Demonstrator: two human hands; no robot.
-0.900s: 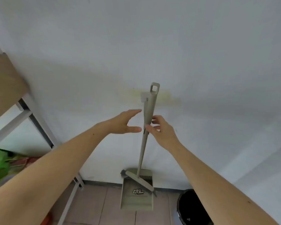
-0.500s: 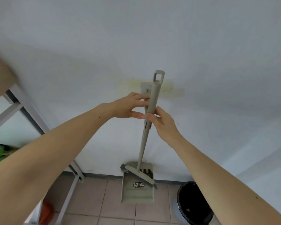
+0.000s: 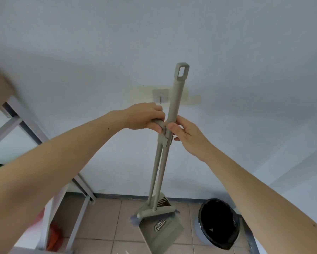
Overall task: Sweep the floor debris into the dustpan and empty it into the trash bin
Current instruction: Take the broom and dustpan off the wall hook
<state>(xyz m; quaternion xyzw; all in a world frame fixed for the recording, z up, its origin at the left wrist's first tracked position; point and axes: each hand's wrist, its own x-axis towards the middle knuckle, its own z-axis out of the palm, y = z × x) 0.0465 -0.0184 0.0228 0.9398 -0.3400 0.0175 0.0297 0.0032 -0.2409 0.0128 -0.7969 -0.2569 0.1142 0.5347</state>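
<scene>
Reaching out from the near edge, both bare forearms meet at the two grey handles in the middle of the view. The left hand [image 3: 144,118] has now closed its fingers round the shorter dustpan handle [image 3: 155,167], where a moment ago it was only open beside it, and the right hand [image 3: 187,133] pinches the broom handle [image 3: 174,110] just beside the clip that joins the two poles. A second back the set hung flat against the wall with the loop at its top over the wall hook [image 3: 160,97]; now that hook stands bare to the left of the pole, the looped end has risen clear above it, and the whole set has swung out from the wall. Lower down, the dustpan [image 3: 163,230] tilts with its mouth toward the floor tiles [image 3: 106,211], the broom head [image 3: 155,212] lying across it, blurred at its left tip as if in motion. I'd judge the tools are freed and the next business is parting broom from pan at the clip. No debris shows on the tiles in view. Farther right, the trash bin [image 3: 218,224] with its black liner stands by the wall, near the pan. At far left a metal shelf frame [image 3: 25,121] leans into view.
</scene>
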